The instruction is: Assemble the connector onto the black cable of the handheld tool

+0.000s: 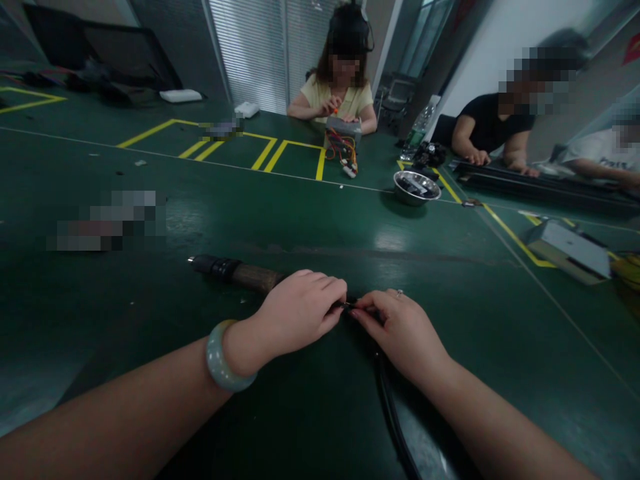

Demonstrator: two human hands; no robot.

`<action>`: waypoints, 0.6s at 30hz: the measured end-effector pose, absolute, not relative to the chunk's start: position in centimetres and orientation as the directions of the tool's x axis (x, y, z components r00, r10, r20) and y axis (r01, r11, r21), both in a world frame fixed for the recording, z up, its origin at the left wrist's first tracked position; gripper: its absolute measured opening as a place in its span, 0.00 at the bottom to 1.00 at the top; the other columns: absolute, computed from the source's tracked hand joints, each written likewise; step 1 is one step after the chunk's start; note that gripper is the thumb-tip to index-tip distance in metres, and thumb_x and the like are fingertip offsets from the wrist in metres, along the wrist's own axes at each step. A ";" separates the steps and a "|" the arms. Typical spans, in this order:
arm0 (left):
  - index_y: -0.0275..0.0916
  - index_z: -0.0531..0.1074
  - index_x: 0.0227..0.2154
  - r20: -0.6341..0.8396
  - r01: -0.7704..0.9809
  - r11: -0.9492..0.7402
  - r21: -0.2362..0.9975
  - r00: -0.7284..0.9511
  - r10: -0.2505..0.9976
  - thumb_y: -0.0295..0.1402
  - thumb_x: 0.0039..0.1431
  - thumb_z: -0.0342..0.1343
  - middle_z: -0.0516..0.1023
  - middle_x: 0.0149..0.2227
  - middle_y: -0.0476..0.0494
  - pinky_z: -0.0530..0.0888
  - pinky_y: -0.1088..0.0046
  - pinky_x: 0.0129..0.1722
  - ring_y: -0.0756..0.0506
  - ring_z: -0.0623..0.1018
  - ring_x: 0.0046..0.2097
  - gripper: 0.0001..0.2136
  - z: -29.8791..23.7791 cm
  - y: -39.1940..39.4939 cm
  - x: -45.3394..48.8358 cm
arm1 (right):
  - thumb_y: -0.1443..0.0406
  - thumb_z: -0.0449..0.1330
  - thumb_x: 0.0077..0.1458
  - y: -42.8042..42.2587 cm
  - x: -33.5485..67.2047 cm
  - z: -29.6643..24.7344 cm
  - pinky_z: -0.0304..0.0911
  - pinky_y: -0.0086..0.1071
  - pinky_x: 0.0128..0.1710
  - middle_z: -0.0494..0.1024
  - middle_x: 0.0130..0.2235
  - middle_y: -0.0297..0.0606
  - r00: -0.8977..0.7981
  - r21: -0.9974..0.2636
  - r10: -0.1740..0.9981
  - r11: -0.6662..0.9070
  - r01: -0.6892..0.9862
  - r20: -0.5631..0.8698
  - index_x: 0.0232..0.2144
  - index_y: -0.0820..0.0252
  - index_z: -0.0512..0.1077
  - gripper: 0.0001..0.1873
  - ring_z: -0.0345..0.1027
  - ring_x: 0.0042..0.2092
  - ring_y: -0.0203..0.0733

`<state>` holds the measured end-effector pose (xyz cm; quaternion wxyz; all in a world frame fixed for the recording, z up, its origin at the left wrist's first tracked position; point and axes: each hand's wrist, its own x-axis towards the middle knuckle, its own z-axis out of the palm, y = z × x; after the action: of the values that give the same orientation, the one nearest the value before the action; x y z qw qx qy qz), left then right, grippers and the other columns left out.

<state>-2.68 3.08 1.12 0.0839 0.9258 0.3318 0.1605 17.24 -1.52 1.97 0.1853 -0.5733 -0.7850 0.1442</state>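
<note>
My left hand [299, 311] is curled shut around the near end of a dark cylindrical tool [235, 272] that lies on the green table [300, 220] and points left. My right hand [400, 327] pinches a small dark part where it meets the left hand's fingertips. A black cable [391, 413] runs from under my right hand toward me. A pale bangle [223, 357] sits on my left wrist and a ring on a right finger.
A metal bowl [417, 187] with small parts stands beyond my hands. A person opposite handles a grey box with coloured wires [343, 148]. Two more people sit at the right by a long black rail [545, 190]. A grey box [570, 248] lies at the right.
</note>
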 end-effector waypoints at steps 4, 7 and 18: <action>0.39 0.68 0.37 0.231 0.594 -0.760 0.264 0.726 0.648 0.32 0.60 0.53 0.74 0.36 0.47 0.68 0.65 0.43 0.44 0.74 0.41 0.04 1.3 3.0 -2.6 | 0.65 0.63 0.56 -1.5 17.3 1.8 0.59 0.34 0.39 0.78 0.32 0.32 -0.279 -0.440 0.947 0.321 0.839 0.159 0.37 0.55 0.74 0.05 0.69 0.36 0.41; 0.40 0.68 0.37 0.221 0.594 -0.757 0.271 0.727 0.650 0.32 0.60 0.54 0.74 0.36 0.47 0.68 0.65 0.43 0.44 0.74 0.41 0.04 1.4 3.0 -2.6 | 0.67 0.63 0.56 -1.3 17.4 1.7 0.59 0.34 0.40 0.78 0.33 0.32 -0.313 -0.440 0.933 0.360 0.823 0.177 0.36 0.55 0.75 0.04 0.69 0.36 0.40; 0.40 0.68 0.36 0.226 0.587 -0.763 0.272 0.731 0.643 0.31 0.59 0.55 0.74 0.36 0.48 0.67 0.66 0.42 0.45 0.73 0.40 0.03 1.8 2.9 -2.6 | 0.68 0.62 0.56 -1.1 17.3 1.2 0.58 0.33 0.40 0.78 0.33 0.32 -0.314 -0.508 0.931 0.364 0.780 0.185 0.34 0.56 0.74 0.03 0.68 0.37 0.40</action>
<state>-2.63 2.86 1.79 0.0912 0.9260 0.3322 0.1547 17.29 -1.09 1.24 0.2287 -0.5393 -0.7935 0.1649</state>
